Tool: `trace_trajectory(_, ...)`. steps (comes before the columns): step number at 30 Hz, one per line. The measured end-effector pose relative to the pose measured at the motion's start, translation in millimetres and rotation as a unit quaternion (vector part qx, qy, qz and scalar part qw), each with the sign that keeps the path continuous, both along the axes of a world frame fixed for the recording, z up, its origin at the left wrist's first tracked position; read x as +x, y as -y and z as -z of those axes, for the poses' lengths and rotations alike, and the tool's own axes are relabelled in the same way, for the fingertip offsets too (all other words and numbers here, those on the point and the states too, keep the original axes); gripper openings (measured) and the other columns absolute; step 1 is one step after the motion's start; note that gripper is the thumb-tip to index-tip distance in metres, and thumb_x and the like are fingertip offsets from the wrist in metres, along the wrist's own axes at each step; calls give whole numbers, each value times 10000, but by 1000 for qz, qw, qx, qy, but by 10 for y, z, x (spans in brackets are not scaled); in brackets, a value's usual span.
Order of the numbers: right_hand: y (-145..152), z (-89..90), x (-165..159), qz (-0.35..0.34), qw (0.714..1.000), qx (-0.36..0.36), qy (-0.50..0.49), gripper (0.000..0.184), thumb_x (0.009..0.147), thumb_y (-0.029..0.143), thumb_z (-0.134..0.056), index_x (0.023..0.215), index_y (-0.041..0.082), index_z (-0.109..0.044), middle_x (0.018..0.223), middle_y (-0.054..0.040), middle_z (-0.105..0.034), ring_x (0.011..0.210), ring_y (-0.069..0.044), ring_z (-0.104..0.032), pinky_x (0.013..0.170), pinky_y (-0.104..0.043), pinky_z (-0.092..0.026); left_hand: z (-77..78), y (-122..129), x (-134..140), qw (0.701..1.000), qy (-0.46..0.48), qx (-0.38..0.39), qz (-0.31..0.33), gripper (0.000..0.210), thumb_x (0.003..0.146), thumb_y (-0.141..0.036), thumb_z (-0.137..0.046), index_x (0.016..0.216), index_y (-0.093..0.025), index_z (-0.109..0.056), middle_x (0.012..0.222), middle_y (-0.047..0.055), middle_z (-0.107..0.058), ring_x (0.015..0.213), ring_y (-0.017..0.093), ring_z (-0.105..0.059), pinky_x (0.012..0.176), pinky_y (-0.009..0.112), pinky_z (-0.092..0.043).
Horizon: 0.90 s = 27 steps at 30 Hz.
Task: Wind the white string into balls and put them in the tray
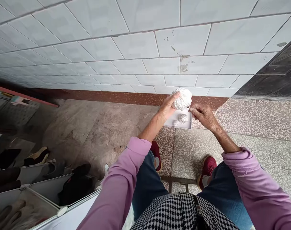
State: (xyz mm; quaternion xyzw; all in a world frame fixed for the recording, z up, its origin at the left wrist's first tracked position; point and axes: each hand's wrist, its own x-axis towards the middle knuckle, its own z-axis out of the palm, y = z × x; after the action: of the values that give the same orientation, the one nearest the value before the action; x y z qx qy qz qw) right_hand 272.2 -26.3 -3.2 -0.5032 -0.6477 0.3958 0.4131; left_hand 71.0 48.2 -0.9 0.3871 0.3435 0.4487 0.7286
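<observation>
White round yarn ball (183, 99): one, above a pale shallow rectangular tray (169, 121); left hand's (168, 104) fingers curled around it. Right hand (204, 115): fingers pinched narrow alongside (any strand: indistinct). Step, apparently: winding; next turn wants light tension.

1. beyond both hands, the tiled wall (140, 68) blocks the way forward.
2. between the left hand (168, 106) and the right hand (203, 115), the large white ball (182, 99) takes up most of the gap.
3. below the hands, the tray (169, 122) and its two smaller balls (183, 118) obstruct a straight drop.
4. outward of the right hand, there is open room above the speckled floor (260, 121).
5. outward of the left hand, room opens too, until the compartmented bin (44, 199) well apart, toward the body.
</observation>
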Motion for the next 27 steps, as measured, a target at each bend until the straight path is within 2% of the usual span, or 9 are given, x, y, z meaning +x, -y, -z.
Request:
trace_trajectory(5, 63, -40, -46, -59, 998, -10, -8, 544, 1040, 646, -696, 700, 232, -601, 605, 20, -559, 571, -130, -484, 589, -325, -374, 49, -69, -79, 994, -75, 33, -66, 769, 559, -670, -1044, 1078, -208, -714, 1055, 84, -772, 1044, 271, -741, 886, 383, -590)
trace_trajectory(9, 65, -119, -3, -79, 995, -23, -62, 554, 982, 695, -796, 732, 230, -628, 616, 33, -546, 573, -118, -452, 560, -316, -350, 56, -78, -132, 971, -206, 104, -61, 760, 526, -576, -1041, 1087, -225, -668, 1034, 41, -732, 974, 223, -680, 880, 363, -534)
trace_trajectory(11, 62, -182, 49, -64, 993, -33, -97, 543, 944, 713, -844, 764, 236, -656, 630, 33, -546, 568, -118, -437, 542, -317, -338, 28, -59, -142, 954, -262, 144, -39, 753, 517, -524, -1038, 1097, -231, -658, 1036, 32, -718, 1005, 233, -660, 919, 375, -523)
trace_trajectory(14, 59, -267, 132, -17, 992, -27, -125, 594, 906, 754, -870, 720, 249, -619, 621, 27, -524, 564, -125, -412, 528, -326, -321, -45, -8, -139, 938, -297, 176, 14, 710, 541, -493, -1028, 1092, -236, -661, 1066, 40, -717, 1062, 253, -642, 966, 394, -518)
trace_trajectory(16, 55, -293, 168, 3, 992, -15, -122, 640, 894, 786, -865, 680, 255, -579, 609, 22, -500, 573, -134, -400, 531, -335, -311, -97, 29, -129, 938, -290, 176, 71, 680, 575, -507, -1014, 1094, -237, -667, 1073, 48, -725, 1055, 257, -645, 958, 400, -521)
trace_trajectory(20, 43, -263, 182, -4, 995, 2, -104, 646, 915, 768, -858, 671, 258, -544, 626, 18, -468, 606, -141, -376, 554, -344, -306, -159, 73, -103, 931, -272, 171, 176, 667, 595, -517, -1003, 1100, -230, -675, 1049, 45, -732, 989, 241, -661, 904, 389, -534)
trace_trajectory(25, 32, -212, 165, -14, 996, 8, -93, 605, 921, 731, -873, 691, 252, -584, 644, 21, -469, 624, -141, -384, 578, -341, -329, -183, 114, -92, 917, -282, 154, 237, 681, 610, -542, -1005, 1116, -195, -709, 1042, 64, -746, 978, 250, -689, 863, 376, -562)
trace_trajectory(27, 20, -208, 166, -1, 994, 14, -105, 609, 892, 736, -896, 696, 250, -587, 651, 22, -487, 616, -133, -385, 564, -333, -325, -180, 145, -95, 921, -267, 136, 249, 674, 628, -543, -996, 1132, -183, -733, 1073, 81, -757, 1011, 260, -702, 879, 379, -574)
